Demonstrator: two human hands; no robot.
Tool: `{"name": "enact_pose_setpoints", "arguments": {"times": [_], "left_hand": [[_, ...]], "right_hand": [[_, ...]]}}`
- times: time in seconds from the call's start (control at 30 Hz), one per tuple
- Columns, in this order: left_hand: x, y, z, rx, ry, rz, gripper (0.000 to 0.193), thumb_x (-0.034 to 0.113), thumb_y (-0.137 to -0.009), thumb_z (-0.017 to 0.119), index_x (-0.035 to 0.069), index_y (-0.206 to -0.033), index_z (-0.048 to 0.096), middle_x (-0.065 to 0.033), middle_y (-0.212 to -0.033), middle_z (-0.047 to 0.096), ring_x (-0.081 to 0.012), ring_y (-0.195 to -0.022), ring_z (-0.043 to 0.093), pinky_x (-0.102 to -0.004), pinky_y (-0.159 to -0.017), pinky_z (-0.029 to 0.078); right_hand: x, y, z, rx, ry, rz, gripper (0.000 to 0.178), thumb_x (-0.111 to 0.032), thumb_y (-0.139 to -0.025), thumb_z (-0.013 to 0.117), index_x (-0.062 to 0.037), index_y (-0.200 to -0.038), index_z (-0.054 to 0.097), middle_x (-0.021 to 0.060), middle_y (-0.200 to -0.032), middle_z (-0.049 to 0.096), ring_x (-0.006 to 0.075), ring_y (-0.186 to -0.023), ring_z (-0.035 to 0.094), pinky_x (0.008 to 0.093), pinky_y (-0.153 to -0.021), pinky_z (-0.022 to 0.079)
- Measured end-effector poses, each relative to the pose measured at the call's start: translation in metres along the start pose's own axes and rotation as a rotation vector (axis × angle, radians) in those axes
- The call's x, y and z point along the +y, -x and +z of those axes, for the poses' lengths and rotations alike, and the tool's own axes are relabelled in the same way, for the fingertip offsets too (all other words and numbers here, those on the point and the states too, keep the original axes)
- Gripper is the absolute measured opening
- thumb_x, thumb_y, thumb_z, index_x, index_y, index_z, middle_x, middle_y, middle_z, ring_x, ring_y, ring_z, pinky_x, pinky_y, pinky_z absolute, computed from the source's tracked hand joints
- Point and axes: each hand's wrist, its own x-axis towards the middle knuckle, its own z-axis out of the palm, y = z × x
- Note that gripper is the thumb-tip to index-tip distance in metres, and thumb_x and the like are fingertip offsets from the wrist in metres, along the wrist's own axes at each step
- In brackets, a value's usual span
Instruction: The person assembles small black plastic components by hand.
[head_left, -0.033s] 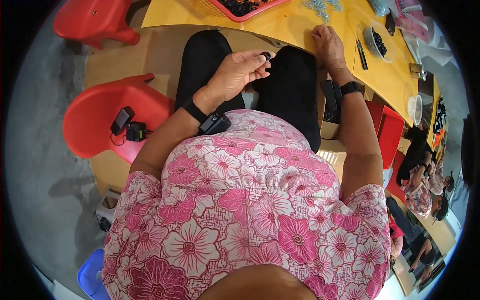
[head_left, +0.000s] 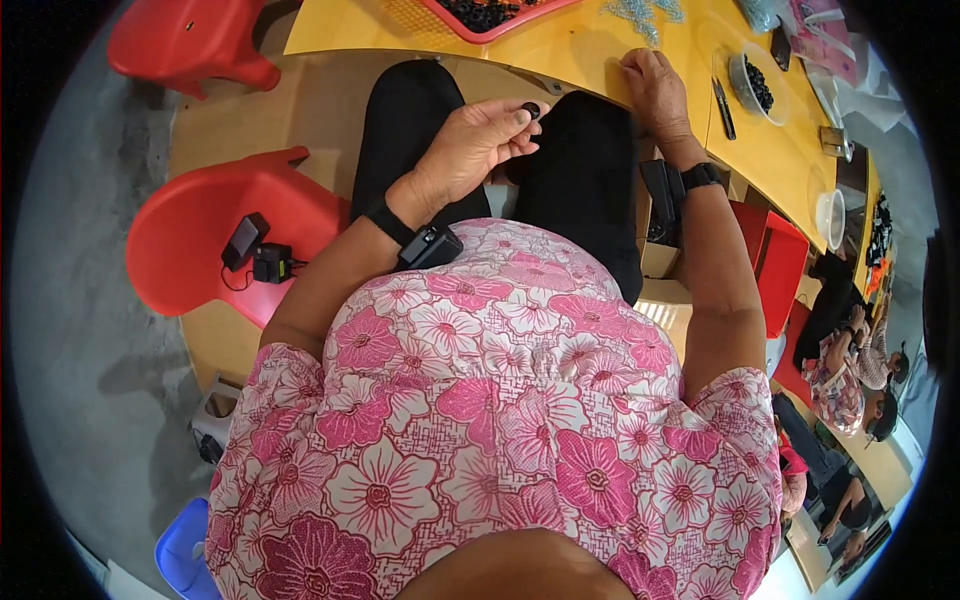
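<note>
Red tray (head_left: 500, 28) is cut off at top.

A: What's worn up top?
B: Short-sleeved blouse (head_left: 500, 400), pink w/ big white and magenta flowers. Black trousers (head_left: 585, 190) below.
A: Wrists?
B: Black band w/ small black box on left wrist (head_left: 425, 242); black watch-type strap, prob. a watch, on right wrist (head_left: 700, 177).

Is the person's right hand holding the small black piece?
No, the small black piece is pinched in the fingers of the left hand, while the right hand rests flat on the yellow table.
</note>
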Motion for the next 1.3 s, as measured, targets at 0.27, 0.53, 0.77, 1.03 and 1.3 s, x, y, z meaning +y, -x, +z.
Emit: {"name": "enact_pose_setpoints", "arguments": {"times": [0.27, 0.53, 0.77, 1.03, 1.3], "left_hand": [[0.009, 0.015, 0.006, 0.085, -0.477, 0.233, 0.029, 0.015, -0.090, 0.060, 0.000, -0.115, 0.060, -0.0032, -0.095, 0.063, -0.0086, -0.082, 0.058, -0.0227, -0.079, 0.049], [0.012, 0.022, 0.018, 0.143, -0.695, 0.454, 0.024, 0.016, -0.085, 0.066, 0.002, -0.104, 0.067, -0.0029, -0.082, 0.066, -0.0066, -0.075, 0.058, -0.0207, -0.067, 0.046], [0.017, 0.027, 0.021, 0.120, -0.912, 0.607, 0.021, 0.013, -0.082, 0.068, 0.002, -0.100, 0.068, -0.0051, -0.083, 0.064, -0.0103, -0.075, 0.058, -0.0227, -0.066, 0.046], [0.020, 0.029, 0.023, 0.100, -1.013, 0.695, 0.020, 0.011, -0.081, 0.070, 0.000, -0.098, 0.068, -0.0046, -0.078, 0.059, -0.0119, -0.073, 0.056, -0.0226, -0.065, 0.045], [0.014, 0.027, 0.022, 0.110, -0.963, 0.670, 0.021, 0.013, -0.082, 0.068, 0.001, -0.099, 0.068, -0.0045, -0.079, 0.060, -0.0111, -0.072, 0.055, -0.0229, -0.065, 0.044]], "right_hand": [[-0.124, 0.011, -0.038, -0.215, -1.282, 0.399, 0.007, -0.005, -0.088, 0.059, -0.0046, -0.094, 0.056, -0.0032, -0.080, 0.056, 0.0066, -0.075, 0.054, 0.0210, -0.071, 0.045], [-0.134, 0.025, -0.037, -0.231, -1.395, 0.465, 0.014, -0.005, -0.085, 0.064, -0.0028, -0.097, 0.056, -0.0001, -0.079, 0.058, 0.0076, -0.073, 0.054, 0.0204, -0.068, 0.045], [-0.139, 0.030, -0.044, -0.256, -1.420, 0.487, 0.016, -0.005, -0.085, 0.064, -0.0026, -0.099, 0.056, 0.0009, -0.079, 0.059, 0.0086, -0.070, 0.055, 0.0207, -0.067, 0.045], [-0.147, 0.029, -0.051, -0.286, -1.423, 0.653, 0.018, -0.007, -0.085, 0.066, -0.0027, -0.098, 0.055, 0.0021, -0.078, 0.061, 0.0087, -0.068, 0.057, 0.0196, -0.065, 0.047], [-0.159, 0.035, -0.040, -0.119, -1.481, 0.700, 0.017, -0.007, -0.086, 0.064, -0.0030, -0.100, 0.056, 0.0022, -0.081, 0.061, 0.0095, -0.073, 0.059, 0.0225, -0.069, 0.050]]}}
